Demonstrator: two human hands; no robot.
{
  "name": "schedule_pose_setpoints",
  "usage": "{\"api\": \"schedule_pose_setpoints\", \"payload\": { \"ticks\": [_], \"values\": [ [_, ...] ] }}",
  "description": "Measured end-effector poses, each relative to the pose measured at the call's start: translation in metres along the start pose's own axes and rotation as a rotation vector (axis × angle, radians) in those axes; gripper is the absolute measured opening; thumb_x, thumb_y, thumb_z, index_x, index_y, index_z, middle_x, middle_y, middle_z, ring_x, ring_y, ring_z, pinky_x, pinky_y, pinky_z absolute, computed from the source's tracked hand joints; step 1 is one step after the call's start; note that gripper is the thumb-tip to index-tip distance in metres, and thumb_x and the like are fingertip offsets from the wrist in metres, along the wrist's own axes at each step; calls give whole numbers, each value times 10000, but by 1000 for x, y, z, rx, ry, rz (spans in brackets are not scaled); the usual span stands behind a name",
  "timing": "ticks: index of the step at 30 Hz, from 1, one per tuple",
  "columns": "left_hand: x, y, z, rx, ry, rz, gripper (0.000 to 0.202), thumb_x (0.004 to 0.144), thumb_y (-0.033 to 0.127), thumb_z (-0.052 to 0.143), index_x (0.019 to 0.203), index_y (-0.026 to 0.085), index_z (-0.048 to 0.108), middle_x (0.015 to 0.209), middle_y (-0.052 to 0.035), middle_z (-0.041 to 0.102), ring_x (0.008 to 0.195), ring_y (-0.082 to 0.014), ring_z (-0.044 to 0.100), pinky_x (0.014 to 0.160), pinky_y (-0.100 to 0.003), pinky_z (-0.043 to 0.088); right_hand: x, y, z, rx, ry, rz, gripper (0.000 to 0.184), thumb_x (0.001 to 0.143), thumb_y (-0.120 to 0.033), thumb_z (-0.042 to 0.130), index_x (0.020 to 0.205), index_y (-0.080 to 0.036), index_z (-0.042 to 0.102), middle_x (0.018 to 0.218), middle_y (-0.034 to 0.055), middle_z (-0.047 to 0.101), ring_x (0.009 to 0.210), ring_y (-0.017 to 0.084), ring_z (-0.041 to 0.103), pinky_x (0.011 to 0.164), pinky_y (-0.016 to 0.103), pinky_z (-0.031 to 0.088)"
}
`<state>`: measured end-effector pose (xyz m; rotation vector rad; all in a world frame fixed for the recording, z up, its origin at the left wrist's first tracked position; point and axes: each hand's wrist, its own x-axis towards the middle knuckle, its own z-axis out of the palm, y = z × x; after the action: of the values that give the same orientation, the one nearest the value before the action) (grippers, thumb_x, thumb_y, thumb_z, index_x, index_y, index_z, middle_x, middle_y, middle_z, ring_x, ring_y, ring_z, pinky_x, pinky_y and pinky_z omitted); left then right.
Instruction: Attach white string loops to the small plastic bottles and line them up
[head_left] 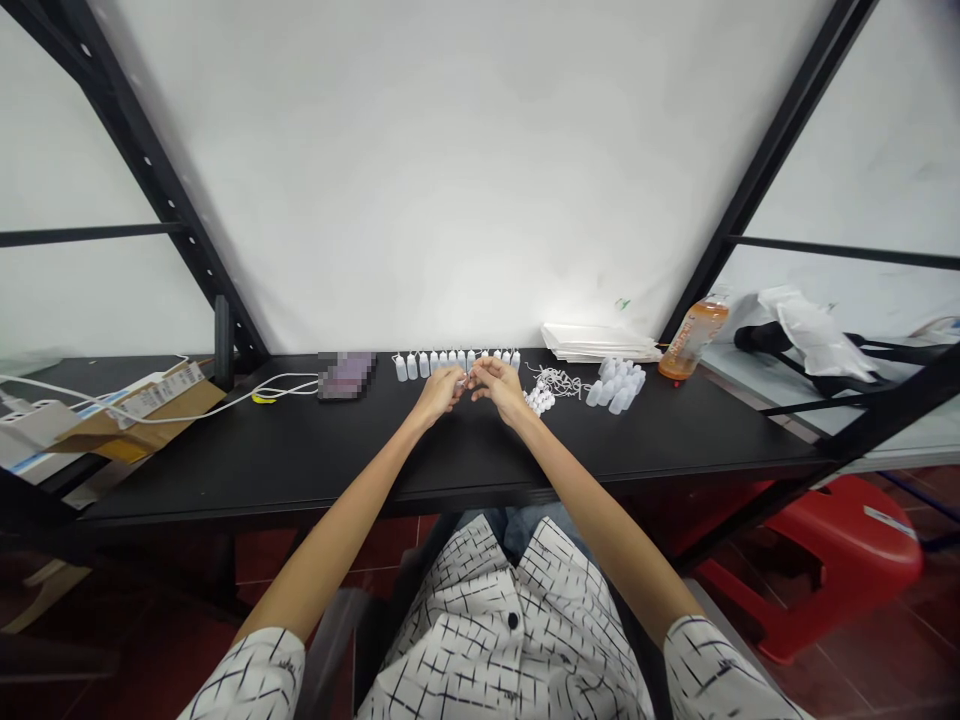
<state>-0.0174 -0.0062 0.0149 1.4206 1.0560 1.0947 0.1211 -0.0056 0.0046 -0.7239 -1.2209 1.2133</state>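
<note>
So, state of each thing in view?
left hand: raised, against right hand, grip unclear
right hand: raised, against left hand, grip unclear
dropper bottles: standing in a row
loose bottles: heaped, lying down
white string: tangled
drink bottle: holds orange liquid
papers: stacked

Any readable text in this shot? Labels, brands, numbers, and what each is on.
Nothing can be read as text, so there is nothing to quote.
White label on the cardboard parcel: printed marks, too small to read.
Label on the plastic bottle of orange drink: too blurred to read.
Pixelated patch on the black table: obscured, nothing legible.
</note>
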Motion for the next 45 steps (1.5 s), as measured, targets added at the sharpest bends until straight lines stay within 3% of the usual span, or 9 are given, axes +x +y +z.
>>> {"api": "schedule_pose_setpoints", "payload": {
  "ticks": [8,45],
  "values": [
    [1,-2,0,-30,-20,1,189,772,312,535,654,165,523,501,36,423,365,-54,318,344,-153,203,0,0,0,-4,-15,7,342,702,-448,740,815,-183,556,716,-14,591,603,105,579,455,200,495],
    [0,-5,0,112,-14,16,203,770,322,508,649,159,522,515,33,420,386,-53,316,379,-175,179,4,9,-5,-88,-61,-41,314,717,-441,721,764,-177,558,711,-5,562,621,114,574,459,226,540]
  ]
}}
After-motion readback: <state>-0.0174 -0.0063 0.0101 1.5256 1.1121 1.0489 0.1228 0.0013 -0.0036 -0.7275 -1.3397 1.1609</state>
